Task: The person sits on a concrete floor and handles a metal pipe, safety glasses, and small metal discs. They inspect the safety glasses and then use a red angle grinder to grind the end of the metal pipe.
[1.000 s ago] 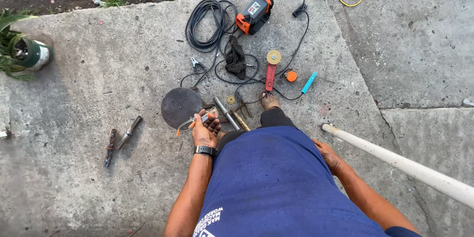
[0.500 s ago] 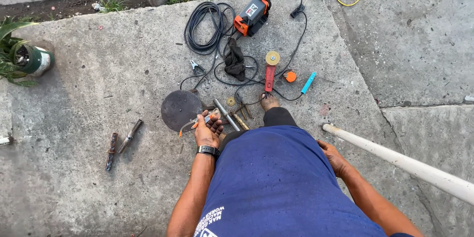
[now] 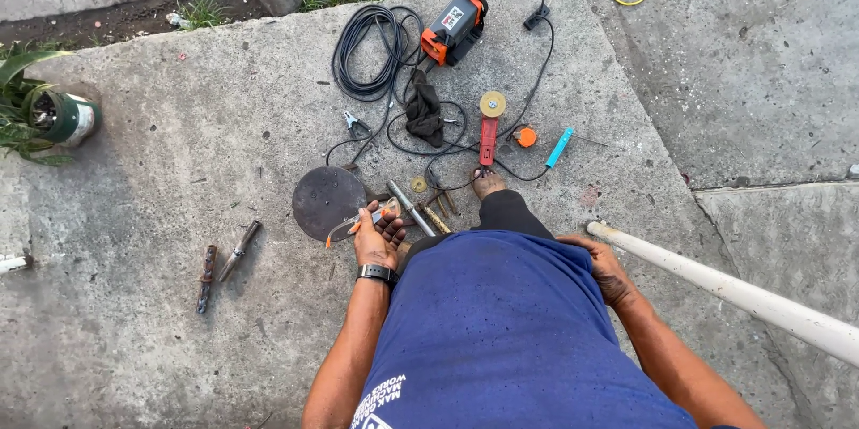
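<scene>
My left hand (image 3: 378, 237) is still down by the round metal disc (image 3: 328, 202) on the concrete floor (image 3: 179, 143), just like a moment ago, with its fingers (image 3: 390, 223) curled around clear safety glasses (image 3: 358, 223) with orange arms. My right hand (image 3: 607, 268) has stayed at my hip beside the white pipe (image 3: 743, 295); I cannot tell how those fingers sit. Nothing else has moved.

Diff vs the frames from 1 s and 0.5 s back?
Barely anything. Left hand keeps its grip on the goggles beside the round disc, shifted only slightly. Right hand stays at the end of the white pipe. Tools, cable and grinder on the concrete unmoved.
</scene>
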